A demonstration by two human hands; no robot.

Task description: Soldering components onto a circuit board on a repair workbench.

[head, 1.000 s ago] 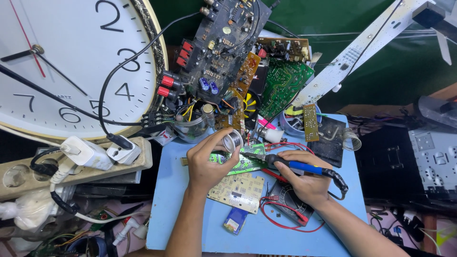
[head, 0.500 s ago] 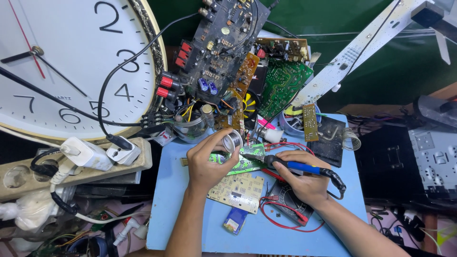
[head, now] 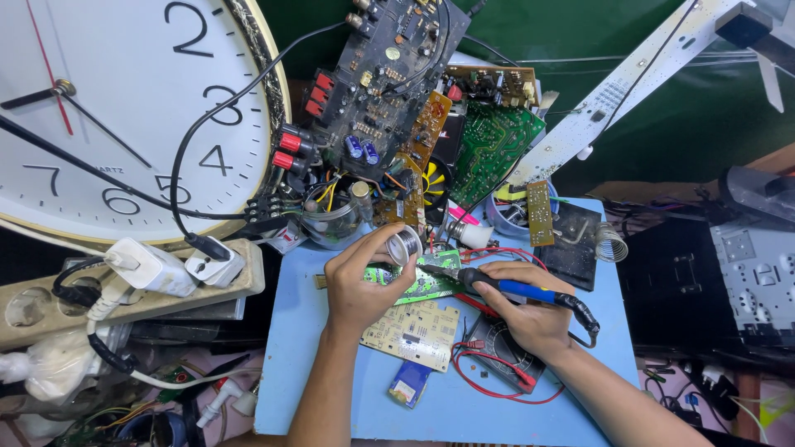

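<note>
The blue work mat [head: 331, 389] is crowded. Behind the hands, a heap of circuit boards [head: 389, 91] leans against a big wall clock [head: 99, 124], and a green board [head: 493, 149] stands beside it. At the left, a power strip [head: 124, 294] carries white plugs. A beige board [head: 411, 334] lies on the mat under the wrists, with red leads [head: 497, 389] curling next to it.

The left hand [head: 360, 285] closes around a small round solder spool [head: 405, 245], just above a green circuit board [head: 422, 281] at the mat's middle. The right hand [head: 530, 310] grips a soldering iron [head: 513, 290] with a blue handle. Its long axis is nearly horizontal and the tip points left, toward the green board and the spool.

The tip itself is hard to see. The fingers cover part of the green board, and the clock is cut off by the frame.
</note>
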